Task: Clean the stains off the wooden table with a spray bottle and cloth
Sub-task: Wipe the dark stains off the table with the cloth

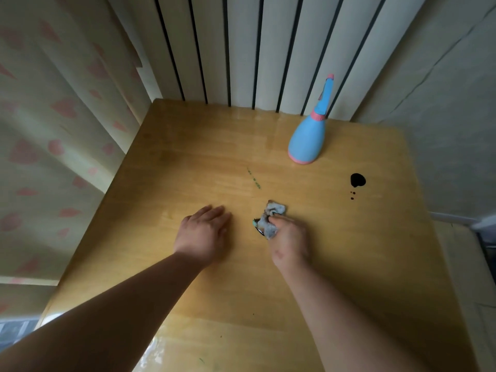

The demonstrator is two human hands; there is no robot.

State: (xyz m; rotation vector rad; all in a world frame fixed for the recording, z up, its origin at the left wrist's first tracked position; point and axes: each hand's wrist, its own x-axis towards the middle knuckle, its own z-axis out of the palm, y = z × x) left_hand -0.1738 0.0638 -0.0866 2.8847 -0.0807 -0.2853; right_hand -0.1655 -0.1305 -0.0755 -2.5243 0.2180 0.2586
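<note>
A light wooden table (pixel 188 162) fills the view. My right hand (pixel 291 241) grips a crumpled grey cloth (pixel 271 217) and holds it against the tabletop near the middle. My left hand (pixel 204 233) lies flat on the wood just left of it, fingers straight. A blue spray bottle (pixel 308 135) with pink trim stands upright at the far right of the table, apart from both hands. A black ink blot (pixel 357 180) with small drops below it sits to the right of the cloth. A faint green dotted streak (pixel 253 179) runs above the cloth.
A white slatted panel (pixel 241 49) rises behind the table's far edge. A curtain with pink hearts (pixel 53 130) hangs along the left side. A pale wall (pixel 442 103) stands close on the right. The near tabletop shines wet.
</note>
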